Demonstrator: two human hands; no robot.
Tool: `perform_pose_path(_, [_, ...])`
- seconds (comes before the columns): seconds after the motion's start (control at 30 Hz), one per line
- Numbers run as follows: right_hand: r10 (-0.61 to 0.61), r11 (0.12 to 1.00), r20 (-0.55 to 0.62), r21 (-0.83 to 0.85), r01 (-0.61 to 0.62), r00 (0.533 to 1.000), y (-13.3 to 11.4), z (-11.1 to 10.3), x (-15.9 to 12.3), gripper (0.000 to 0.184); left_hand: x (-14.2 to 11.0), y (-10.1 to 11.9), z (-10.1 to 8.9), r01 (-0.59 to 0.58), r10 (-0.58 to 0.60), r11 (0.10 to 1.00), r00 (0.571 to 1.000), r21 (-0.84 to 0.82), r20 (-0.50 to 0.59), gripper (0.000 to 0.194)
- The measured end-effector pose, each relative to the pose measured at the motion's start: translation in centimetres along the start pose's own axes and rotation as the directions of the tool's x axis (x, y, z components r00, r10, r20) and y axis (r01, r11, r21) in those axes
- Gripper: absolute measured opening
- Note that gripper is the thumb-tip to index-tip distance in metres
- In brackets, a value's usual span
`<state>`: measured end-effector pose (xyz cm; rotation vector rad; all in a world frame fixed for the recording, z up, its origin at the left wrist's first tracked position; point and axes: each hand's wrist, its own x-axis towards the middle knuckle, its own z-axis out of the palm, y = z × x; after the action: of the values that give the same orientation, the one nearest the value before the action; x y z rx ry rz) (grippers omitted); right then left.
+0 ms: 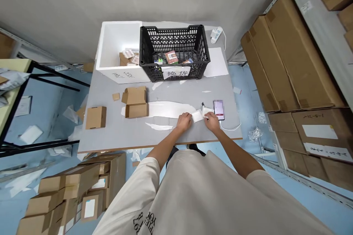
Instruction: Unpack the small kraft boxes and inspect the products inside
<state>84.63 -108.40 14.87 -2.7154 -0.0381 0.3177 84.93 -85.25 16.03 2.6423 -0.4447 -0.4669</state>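
Near the front edge of the table, my left hand [184, 121] has its fingers closed at the left end of a small flat white piece [196, 116]. My right hand [212, 121] pinches a second white piece [207, 111], which looks soft like wrapping. The two white pieces lie side by side; whether they are joined, I cannot tell. A small dark object [203, 104] sits just behind the right one. To the right of my right hand lies a phone [219, 110] with its screen lit and a white cable attached.
An open cardboard box [135, 110], a closed box [95, 117] and a small brown square [116, 96] are on the left. Behind stand a white foam box [121, 75] and a black crate [176, 73] with packets. A power strip [216, 35] is at the back right; shelved cartons [298, 58] flank the table.
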Motion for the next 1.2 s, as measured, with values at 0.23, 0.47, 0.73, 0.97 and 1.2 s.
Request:
perform_pose_path(0.23, [0.057,0.998,-0.015,0.006,-0.057,0.998,4.8,-0.3,1.3,0.029,3.4,4.8,3.8,0.077,-0.077,0.995,0.997,0.055,-0.007,0.045])
perform_pose_path(0.47, [0.050,0.998,-0.042,0.032,-0.049,0.998,5.9,-0.1,2.1,0.022,5.9,7.4,4.7,0.009,-0.009,0.996,1.000,0.085,-0.010,0.053])
perform_pose_path(0.73, [0.062,0.998,-0.005,0.021,-0.061,0.998,6.5,-0.3,2.1,0.023,9.9,9.1,5.5,-0.133,0.121,0.984,0.988,0.123,0.095,0.055])
perform_pose_path(0.97, [0.054,0.998,-0.012,0.041,-0.054,0.998,5.6,-0.6,2.0,0.023,10.7,9.1,4.7,-0.118,0.106,0.985,0.990,0.127,0.096,0.049])
perform_pose_path(1.2, [-0.026,0.990,0.001,0.141,0.026,1.000,2.2,-1.3,2.4,0.032,8.6,7.0,1.5,-0.042,0.044,0.997,0.999,0.069,-0.029,0.047])
